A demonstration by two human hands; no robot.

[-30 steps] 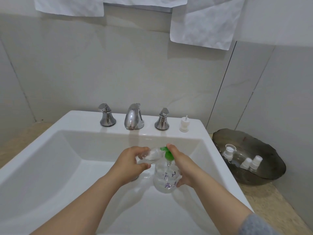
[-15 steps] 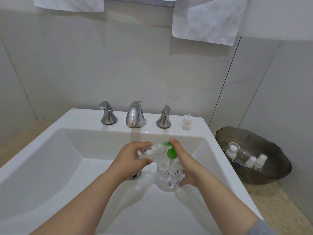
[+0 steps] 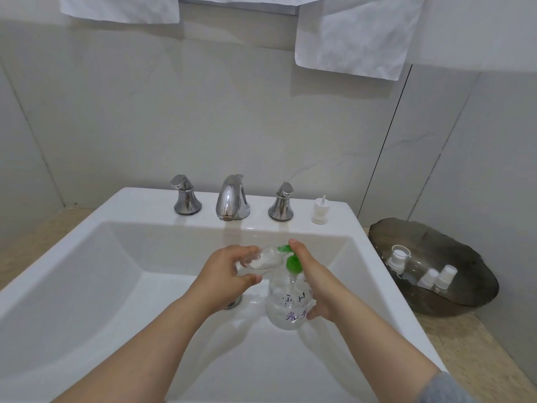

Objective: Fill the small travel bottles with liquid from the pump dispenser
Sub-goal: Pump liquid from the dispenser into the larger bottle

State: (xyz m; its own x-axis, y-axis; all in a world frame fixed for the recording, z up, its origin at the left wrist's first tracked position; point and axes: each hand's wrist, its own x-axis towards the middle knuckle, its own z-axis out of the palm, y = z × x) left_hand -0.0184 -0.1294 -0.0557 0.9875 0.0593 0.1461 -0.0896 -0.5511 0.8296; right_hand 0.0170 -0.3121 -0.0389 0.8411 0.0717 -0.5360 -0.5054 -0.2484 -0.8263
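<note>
**Bottle at the pump, over the sink**

Your left hand grips a tilted travel bottle, its mouth at the green pump; something whitish shows inside. Your right hand wraps the clear dispenser, forefinger atop the pump, within the sink. Behind stand the faucet and a white cap. On the table to the right, a dark bowl holds white-capped spares.

1. The left hand and the right hand are bare.
2. A grey sleeve of soft fabric covers the upper end of the right forearm.
3. The left forearm is uncovered.
</note>
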